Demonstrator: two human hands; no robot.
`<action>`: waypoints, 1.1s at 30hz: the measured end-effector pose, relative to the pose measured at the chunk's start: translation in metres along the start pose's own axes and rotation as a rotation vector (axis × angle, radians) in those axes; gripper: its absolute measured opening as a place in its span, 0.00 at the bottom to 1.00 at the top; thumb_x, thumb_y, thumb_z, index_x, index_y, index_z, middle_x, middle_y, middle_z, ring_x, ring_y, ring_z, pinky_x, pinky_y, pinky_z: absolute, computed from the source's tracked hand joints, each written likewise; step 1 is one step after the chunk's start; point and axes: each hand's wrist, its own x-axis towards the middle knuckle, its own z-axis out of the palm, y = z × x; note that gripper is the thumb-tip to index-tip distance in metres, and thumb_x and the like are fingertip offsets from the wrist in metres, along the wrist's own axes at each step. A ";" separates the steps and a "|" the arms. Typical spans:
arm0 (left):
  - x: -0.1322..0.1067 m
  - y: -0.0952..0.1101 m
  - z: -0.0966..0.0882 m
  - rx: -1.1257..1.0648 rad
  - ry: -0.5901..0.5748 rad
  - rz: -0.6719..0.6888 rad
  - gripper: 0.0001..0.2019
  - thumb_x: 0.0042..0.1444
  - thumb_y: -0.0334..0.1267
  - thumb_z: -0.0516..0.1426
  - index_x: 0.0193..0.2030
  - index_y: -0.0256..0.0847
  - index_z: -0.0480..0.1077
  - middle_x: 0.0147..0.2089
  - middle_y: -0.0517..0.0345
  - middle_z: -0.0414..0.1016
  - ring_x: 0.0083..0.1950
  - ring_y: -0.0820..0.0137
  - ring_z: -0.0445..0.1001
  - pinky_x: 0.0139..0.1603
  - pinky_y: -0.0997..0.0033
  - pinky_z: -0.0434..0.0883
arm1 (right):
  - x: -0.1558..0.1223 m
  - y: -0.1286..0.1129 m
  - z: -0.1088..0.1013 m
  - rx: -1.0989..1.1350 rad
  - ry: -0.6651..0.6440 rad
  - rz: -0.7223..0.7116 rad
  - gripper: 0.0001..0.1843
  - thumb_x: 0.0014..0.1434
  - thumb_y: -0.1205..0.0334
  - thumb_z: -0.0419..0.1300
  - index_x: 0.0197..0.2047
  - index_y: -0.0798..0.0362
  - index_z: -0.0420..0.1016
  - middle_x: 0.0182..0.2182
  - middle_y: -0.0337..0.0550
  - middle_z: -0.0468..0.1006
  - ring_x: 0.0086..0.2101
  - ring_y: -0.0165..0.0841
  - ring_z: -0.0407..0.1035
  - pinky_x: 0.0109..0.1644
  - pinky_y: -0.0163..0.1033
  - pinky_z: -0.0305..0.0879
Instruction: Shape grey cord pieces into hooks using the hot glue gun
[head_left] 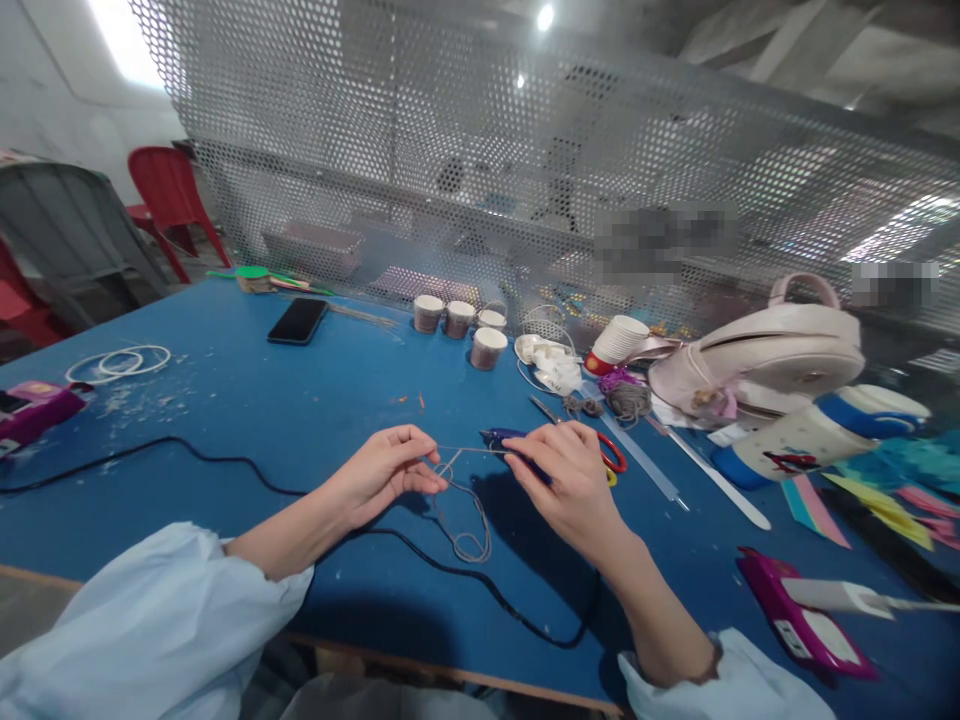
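Observation:
My left hand [386,470] pinches one end of a thin grey cord [466,520] above the blue table [300,410]. The cord runs taut across to my right hand [570,480], whose fingers also pinch it. The rest of the cord hangs down in loops onto the table between my hands. A dark blue tool [504,437] with a black cable [420,560] lies just behind my right hand; whether the hand grips it I cannot tell. Scissors with red handles [600,450] lie behind that hand too.
Several paper cups [459,318], a phone [298,321], a stack of cups [619,340], grey yarn [628,400], a pink bag [765,355], a bottle [810,435], glue sticks [720,480], coloured paper [885,500] and purple glue guns [802,620] lie around. White rings [120,362] sit at left. A perforated metal screen [525,180] stands behind.

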 end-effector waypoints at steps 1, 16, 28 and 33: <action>0.000 0.000 0.000 0.002 0.002 0.002 0.06 0.52 0.32 0.59 0.27 0.33 0.67 0.23 0.54 0.73 0.25 0.69 0.78 0.25 0.78 0.75 | 0.000 -0.001 -0.001 0.000 -0.029 -0.004 0.06 0.61 0.65 0.56 0.39 0.52 0.74 0.29 0.40 0.74 0.31 0.31 0.64 0.44 0.43 0.53; 0.000 0.002 -0.001 0.010 0.004 0.012 0.07 0.52 0.33 0.60 0.27 0.33 0.67 0.22 0.52 0.75 0.25 0.69 0.78 0.25 0.78 0.75 | -0.001 0.002 0.001 0.044 -0.005 -0.006 0.05 0.60 0.66 0.57 0.35 0.50 0.74 0.30 0.40 0.75 0.31 0.31 0.66 0.44 0.43 0.54; 0.002 -0.003 -0.005 0.018 -0.010 0.016 0.07 0.50 0.32 0.62 0.28 0.32 0.68 0.23 0.50 0.76 0.26 0.69 0.78 0.28 0.79 0.75 | 0.000 0.000 -0.005 0.058 -0.141 -0.016 0.09 0.64 0.65 0.51 0.34 0.52 0.71 0.28 0.39 0.74 0.28 0.29 0.62 0.42 0.41 0.51; 0.001 -0.003 -0.004 0.002 0.001 0.007 0.09 0.47 0.31 0.64 0.28 0.31 0.68 0.23 0.53 0.75 0.26 0.69 0.78 0.27 0.79 0.76 | 0.000 0.002 -0.005 0.067 -0.119 -0.025 0.06 0.62 0.67 0.54 0.36 0.52 0.71 0.30 0.39 0.75 0.30 0.30 0.63 0.44 0.42 0.52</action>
